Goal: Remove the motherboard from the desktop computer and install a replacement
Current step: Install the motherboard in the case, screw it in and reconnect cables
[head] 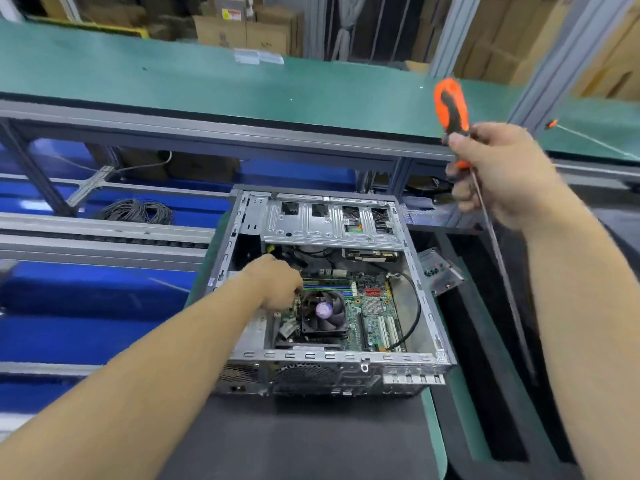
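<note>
Open desktop computer case point(332, 362) lying on its side on the dark mat of the tabletop point(294, 441), close to the mat's right edge, with the motherboard point(375, 311) still seated on the case floor. The left hand point(275, 287) reaches down inside, beside the CPU cooler fan point(323, 311) and the memory slots point(327, 287); its fingers curl downward, but whether they pinch a connector, a screw or nothing cannot be told, since the fingertips are hidden behind the knuckles. The right hand point(498, 171) is raised clear of the case toward the tabletop's right side, fingers wrapped round the orange-and-black handle of a long screwdriver point(452, 112), the thin shaft trailing downward past the case's right wall.

Risks, as judged from this arrangement: the long shaft hangs unguided while attention is on the left hand, so a swing could strike the case wall or scrape the board. If the left hand pulls on a plug while the board is fastened, the socket or nearby parts could be strained. The black cable point(414, 306) looping along the board's right side could snag when the board is lifted.

Obscured: the screwdriver tip blurs into the dark surface; the area under the drive cage point(329, 223) is in shadow; mounting screws cannot be made out; a small metal bracket point(440, 271) lies just outside the case's right wall, its origin unclear.
</note>
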